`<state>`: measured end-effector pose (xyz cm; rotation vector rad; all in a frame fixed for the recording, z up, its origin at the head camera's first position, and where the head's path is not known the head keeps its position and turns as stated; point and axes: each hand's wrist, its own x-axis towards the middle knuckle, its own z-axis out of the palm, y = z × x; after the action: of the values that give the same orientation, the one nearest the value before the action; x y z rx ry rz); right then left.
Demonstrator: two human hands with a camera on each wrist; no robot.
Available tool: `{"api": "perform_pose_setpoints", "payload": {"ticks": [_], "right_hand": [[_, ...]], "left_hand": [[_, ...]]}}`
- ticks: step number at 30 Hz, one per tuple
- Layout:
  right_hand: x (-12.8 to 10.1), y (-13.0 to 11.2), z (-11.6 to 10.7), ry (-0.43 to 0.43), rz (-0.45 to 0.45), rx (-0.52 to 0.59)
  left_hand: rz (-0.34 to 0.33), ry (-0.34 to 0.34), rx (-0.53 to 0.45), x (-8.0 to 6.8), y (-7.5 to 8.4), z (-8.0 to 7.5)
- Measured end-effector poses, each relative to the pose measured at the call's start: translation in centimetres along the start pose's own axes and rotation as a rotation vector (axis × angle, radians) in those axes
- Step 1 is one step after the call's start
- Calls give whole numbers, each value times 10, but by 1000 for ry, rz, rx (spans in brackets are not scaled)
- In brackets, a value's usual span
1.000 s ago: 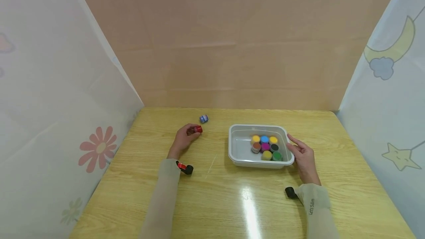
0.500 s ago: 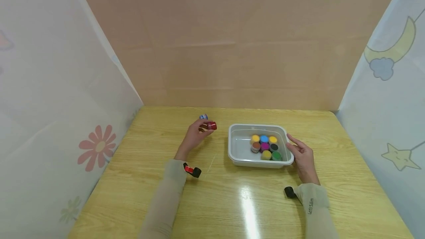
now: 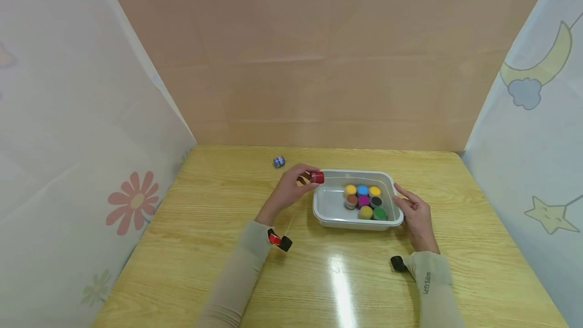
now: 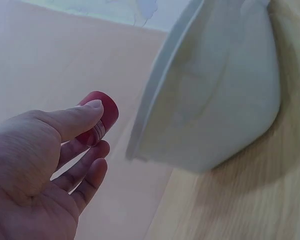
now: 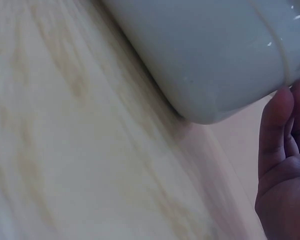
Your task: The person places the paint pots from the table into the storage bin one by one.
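Note:
My left hand (image 3: 287,189) pinches a small red paint jar (image 3: 318,177) between thumb and fingers, above the left rim of a white plastic tray (image 3: 328,219). In the left wrist view the red jar (image 4: 110,112) is held tilted, apart from the tray's outer wall (image 4: 225,95). At the tray's right end, my right hand (image 3: 416,216) grips the rim with thumb and fingers. Several small paint jars stand in the tray, among them a blue jar (image 3: 362,190), a purple jar (image 3: 363,200), a black-lidded jar (image 3: 375,202) and a green jar (image 3: 379,213).
A small blue-purple jar (image 3: 279,161) lies on its side on the wooden table (image 3: 205,201), left of the tray near the back edge. A brown sheet (image 3: 291,65) rises behind the table. Patterned white walls flank both sides.
My left hand has carried the red paint jar rightward from beside the blue-purple jar to the tray's left rim. My right hand stays at the tray's right end, and the tray has hardly moved.

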<state>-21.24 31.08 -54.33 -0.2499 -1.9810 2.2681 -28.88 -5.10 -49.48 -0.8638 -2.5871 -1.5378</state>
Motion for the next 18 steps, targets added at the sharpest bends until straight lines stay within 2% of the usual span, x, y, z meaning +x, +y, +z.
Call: {"api": "perform_pose_setpoints", "payload": {"ticks": [7, 11, 18], "right_hand": [[2, 1, -1, 8, 6, -9], [4, 2, -1, 4, 0, -7], [4, 3, -1, 14, -12, -18]], "left_hand": [[36, -93, 18, 4, 12, 24], [68, -140, 76, 7, 18, 35], [70, -219, 179, 11, 29, 50]]}}
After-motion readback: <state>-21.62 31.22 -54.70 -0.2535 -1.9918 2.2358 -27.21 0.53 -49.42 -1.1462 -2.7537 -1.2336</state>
